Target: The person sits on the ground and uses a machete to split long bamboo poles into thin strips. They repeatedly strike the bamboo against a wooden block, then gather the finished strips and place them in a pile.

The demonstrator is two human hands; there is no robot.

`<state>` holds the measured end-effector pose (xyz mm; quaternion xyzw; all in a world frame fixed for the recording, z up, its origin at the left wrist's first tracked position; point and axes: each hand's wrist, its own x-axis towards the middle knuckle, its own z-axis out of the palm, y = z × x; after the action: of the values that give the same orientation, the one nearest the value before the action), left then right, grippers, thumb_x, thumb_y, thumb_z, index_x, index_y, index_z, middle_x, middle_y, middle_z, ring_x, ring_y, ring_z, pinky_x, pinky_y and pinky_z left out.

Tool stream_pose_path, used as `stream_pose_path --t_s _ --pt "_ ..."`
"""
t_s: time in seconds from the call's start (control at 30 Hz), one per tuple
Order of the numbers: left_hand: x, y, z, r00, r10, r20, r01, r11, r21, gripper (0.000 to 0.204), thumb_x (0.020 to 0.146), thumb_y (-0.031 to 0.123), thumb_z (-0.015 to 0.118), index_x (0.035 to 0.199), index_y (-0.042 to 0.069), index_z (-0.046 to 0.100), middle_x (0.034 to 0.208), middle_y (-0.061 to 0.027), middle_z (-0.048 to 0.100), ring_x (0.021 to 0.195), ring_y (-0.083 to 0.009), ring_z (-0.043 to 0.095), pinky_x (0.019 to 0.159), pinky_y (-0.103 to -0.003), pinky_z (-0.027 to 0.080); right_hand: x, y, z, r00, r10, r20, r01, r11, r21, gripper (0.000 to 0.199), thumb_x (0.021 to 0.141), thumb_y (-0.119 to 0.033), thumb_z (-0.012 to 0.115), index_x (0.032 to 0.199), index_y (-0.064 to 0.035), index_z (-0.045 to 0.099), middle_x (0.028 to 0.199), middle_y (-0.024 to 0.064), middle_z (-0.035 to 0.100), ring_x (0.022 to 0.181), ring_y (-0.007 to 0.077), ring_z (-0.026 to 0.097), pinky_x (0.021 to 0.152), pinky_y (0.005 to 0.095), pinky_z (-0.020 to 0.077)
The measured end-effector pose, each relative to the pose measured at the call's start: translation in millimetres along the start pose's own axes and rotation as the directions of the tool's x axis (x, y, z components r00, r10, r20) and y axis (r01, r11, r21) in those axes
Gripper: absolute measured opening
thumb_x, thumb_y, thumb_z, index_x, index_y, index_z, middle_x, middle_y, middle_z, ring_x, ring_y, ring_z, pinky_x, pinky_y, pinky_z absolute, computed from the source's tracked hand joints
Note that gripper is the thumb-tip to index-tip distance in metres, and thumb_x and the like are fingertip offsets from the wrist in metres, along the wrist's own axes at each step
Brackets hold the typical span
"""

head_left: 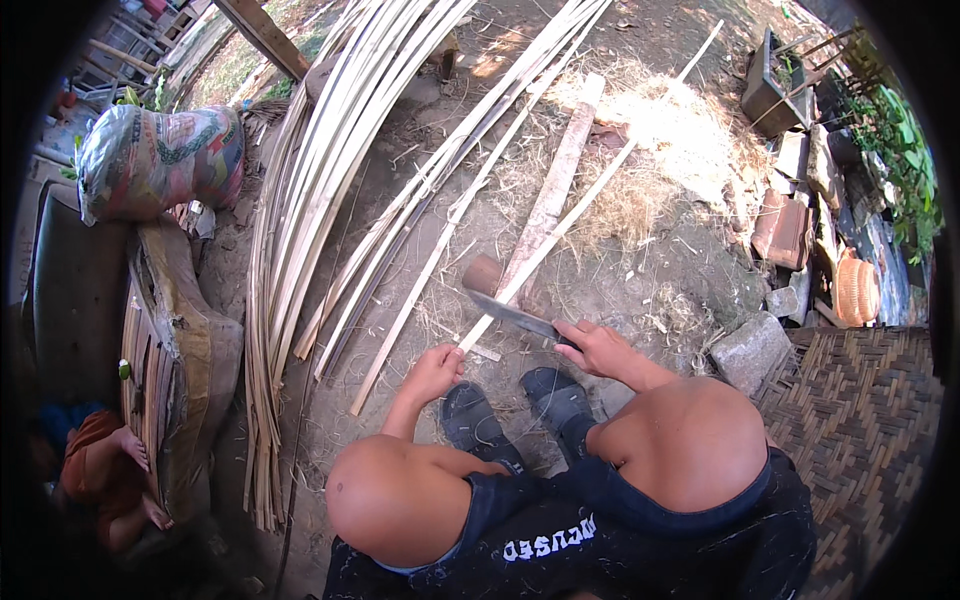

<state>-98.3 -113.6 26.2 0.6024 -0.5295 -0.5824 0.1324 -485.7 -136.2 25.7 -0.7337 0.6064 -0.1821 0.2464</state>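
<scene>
My left hand is closed around the near end of a long pale bamboo strip, which slants away to the far right. In my right hand is the handle of a large knife. Its dark blade lies across the strip, a little beyond my left hand; whether it cuts into the strip I cannot tell. Under the strip, just past the blade, are a worn wooden plank and a short brown block.
Long bamboo strips lie in bundles to the left. Shavings cover the ground ahead. A stuffed sack and another person's bare feet are at far left. At right are a concrete block and a woven mat.
</scene>
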Motion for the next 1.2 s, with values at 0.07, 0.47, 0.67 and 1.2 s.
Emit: stream_pose_path --t_s 0.07,0.47,0.67,1.2 --pt "0 -1 -2 1.0 0.023 -0.017 -0.023 0.999 0.035 0.028 0.102 0.024 0.051 0.1 0.002 0.066 0.071 -0.0046 0.064 0.064 -0.0144 0.058 0.061 -0.032 0.047 -4 12 -11 0.992 -0.115 0.057 0.12 0.988 -0.1 0.042 0.1 -0.035 0.055 0.129 -0.0051 0.058 0.087 0.0281 0.068 0.078 0.0475 0.066 0.069 0.0519 0.0535" --pt "-25 30 10 0.95 0.241 -0.197 -0.051 0.745 0.665 0.036 0.103 0.033 0.045 0.091 0.002 0.06 0.078 -0.0255 0.067 0.077 -0.0471 0.065 0.068 -0.056 0.049 4 26 -13 0.983 0.133 -0.125 -0.143 0.987 -0.072 0.039 0.1 -0.036 0.055 0.126 -0.0065 0.06 0.094 0.0292 0.067 0.079 0.0496 0.066 0.068 0.053 0.0549" --pt "-35 14 5 0.987 0.084 -0.134 -0.043 0.958 0.284 0.047 0.105 0.035 0.043 0.086 0.0 0.068 0.074 -0.0219 0.066 0.072 -0.0371 0.066 0.069 -0.045 0.05 26 -6 -39 0.985 0.165 -0.045 -0.163 0.986 0.047 0.035 0.101 -0.032 0.055 0.124 -0.006 0.059 0.095 0.0273 0.067 0.081 0.0473 0.066 0.071 0.0526 0.0543" --pt "-13 12 -32 0.932 -0.219 0.29 0.326 0.857 -0.399 0.041 0.107 0.038 0.044 0.105 0.003 0.067 0.063 0.0011 0.053 0.047 -0.0067 0.043 0.044 -0.023 0.039 -21 -53 10 0.98 -0.135 0.15 0.132 0.991 0.028 0.038 0.099 -0.034 0.059 0.129 -0.0104 0.059 0.087 0.0248 0.067 0.078 0.0448 0.067 0.067 0.0527 0.0543"
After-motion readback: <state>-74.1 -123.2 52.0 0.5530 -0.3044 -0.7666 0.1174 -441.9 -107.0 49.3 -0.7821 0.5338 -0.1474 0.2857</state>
